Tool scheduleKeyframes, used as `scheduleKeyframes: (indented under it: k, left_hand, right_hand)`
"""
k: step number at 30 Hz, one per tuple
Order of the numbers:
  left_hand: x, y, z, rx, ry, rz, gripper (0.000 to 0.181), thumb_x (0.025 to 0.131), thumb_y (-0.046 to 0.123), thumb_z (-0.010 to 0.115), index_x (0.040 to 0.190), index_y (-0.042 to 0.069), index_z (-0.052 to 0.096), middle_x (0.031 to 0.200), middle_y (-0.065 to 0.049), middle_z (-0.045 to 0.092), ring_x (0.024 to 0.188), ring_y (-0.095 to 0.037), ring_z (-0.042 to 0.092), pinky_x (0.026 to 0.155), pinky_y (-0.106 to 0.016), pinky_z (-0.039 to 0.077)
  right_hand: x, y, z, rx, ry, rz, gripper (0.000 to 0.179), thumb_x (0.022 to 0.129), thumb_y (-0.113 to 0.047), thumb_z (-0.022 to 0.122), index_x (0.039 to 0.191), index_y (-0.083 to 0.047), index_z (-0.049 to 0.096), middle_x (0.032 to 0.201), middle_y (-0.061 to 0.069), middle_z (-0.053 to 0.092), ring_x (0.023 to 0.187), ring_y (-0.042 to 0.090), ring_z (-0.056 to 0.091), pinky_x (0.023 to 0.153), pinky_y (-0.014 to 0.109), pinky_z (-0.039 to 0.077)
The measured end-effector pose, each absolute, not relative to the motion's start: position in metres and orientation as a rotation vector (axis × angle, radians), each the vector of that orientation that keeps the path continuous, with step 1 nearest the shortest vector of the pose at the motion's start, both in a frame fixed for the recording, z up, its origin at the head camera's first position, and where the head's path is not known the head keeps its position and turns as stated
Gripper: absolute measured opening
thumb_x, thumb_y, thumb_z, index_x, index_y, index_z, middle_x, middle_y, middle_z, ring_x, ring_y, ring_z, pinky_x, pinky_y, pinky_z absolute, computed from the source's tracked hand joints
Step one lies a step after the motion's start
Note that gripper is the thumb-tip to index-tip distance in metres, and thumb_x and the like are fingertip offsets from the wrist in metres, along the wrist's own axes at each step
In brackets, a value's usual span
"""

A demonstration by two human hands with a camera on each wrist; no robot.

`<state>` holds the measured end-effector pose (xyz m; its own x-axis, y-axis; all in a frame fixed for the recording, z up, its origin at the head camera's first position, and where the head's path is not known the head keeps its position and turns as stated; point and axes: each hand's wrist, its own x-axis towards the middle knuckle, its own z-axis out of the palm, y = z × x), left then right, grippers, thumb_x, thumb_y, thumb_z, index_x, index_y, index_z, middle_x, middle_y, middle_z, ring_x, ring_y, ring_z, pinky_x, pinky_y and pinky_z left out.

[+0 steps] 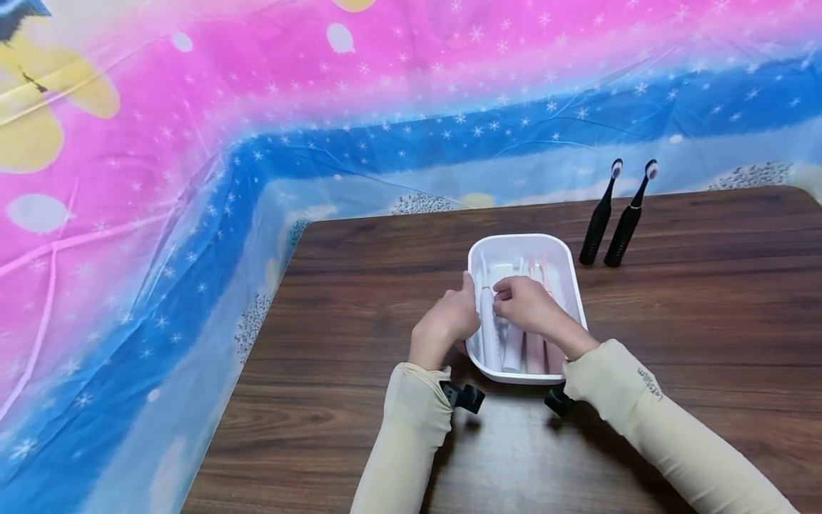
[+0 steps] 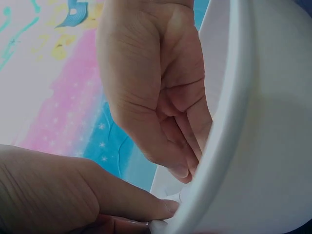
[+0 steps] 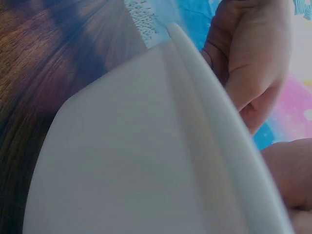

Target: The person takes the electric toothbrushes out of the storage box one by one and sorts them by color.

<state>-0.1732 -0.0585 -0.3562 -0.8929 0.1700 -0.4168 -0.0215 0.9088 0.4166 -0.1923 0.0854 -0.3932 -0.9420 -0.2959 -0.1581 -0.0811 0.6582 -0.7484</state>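
Observation:
A white plastic box [image 1: 574, 285] stands on the table with white and pink electric toothbrushes lying in it. My left hand [image 1: 449, 321] holds the box's left side, its thumb up along the rim. My right hand [image 1: 529, 303] reaches over the right side into the box. Its curled fingertips pinch at the leftmost white toothbrush [image 1: 489, 335]; the contact is partly hidden. Beside that one lie another white toothbrush [image 1: 512, 350] and two pink toothbrushes [image 1: 535, 355]. The left wrist view shows the right hand [image 2: 151, 83] bent down behind the box wall [image 2: 278, 122].
Two black electric toothbrushes [image 1: 597, 228] [image 1: 624, 232] stand or lie right of the box, brush heads toward the back. The brown wooden table [image 1: 347, 300] ends at a cartoon-print cloth [image 1: 359, 143] hanging behind and at the left.

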Motion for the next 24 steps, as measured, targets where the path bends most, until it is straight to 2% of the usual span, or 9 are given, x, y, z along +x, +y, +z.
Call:
scheduleKeyframes:
  k: [6,13,17,24]
  left_hand:
    - [-0.1726,-0.0585,-0.3550,0.093,2.587,0.622,0.067,0.100,0.013,0.042,0.155,0.011,0.003,0.135,-0.022,0.050,0.062,-0.020,0.062,0.053,-0.028,0.051]
    - [-0.1724,-0.0591,-0.3554,0.086,2.574,0.646,0.068,0.100,0.011,0.041,0.155,0.011,0.002,0.136,-0.023,0.049,0.059,-0.020,0.061,0.056,-0.032,0.054]
    - [-0.1728,-0.0597,-0.3555,0.078,2.554,0.681,0.068,0.100,0.010,0.041,0.155,0.012,0.001,0.135,-0.024,0.049,0.057,-0.020,0.062,0.059,-0.035,0.057]
    - [-0.1727,-0.0612,-0.3559,0.072,2.541,0.709,0.068,0.100,0.012,0.042,0.155,0.013,0.001,0.137,-0.023,0.047,0.061,-0.021,0.062,0.062,-0.037,0.058]
  right_hand:
    - [-0.1935,0.0906,-0.3941,-0.230,2.498,-1.233,0.044,0.088,-0.012,0.053,0.128,0.007,0.055,0.116,0.020,0.065,0.101,0.024,0.062,0.089,0.037,0.051]
    - [-0.1946,0.0921,-0.3953,-0.206,2.430,-1.215,0.040,0.093,-0.018,0.056,0.126,0.004,0.057,0.114,0.018,0.066,0.092,0.017,0.066,0.083,0.032,0.053]
    - [-0.1953,0.0905,-0.3958,-0.206,2.373,-1.259,0.040,0.094,-0.021,0.059,0.125,0.005,0.058,0.116,0.019,0.064,0.091,0.018,0.068,0.081,0.032,0.055]
    - [-0.1962,0.0837,-0.3957,-0.233,2.386,-1.254,0.030,0.092,-0.023,0.064,0.107,0.003,0.065,0.106,0.017,0.068,0.081,0.017,0.070,0.073,0.029,0.055]
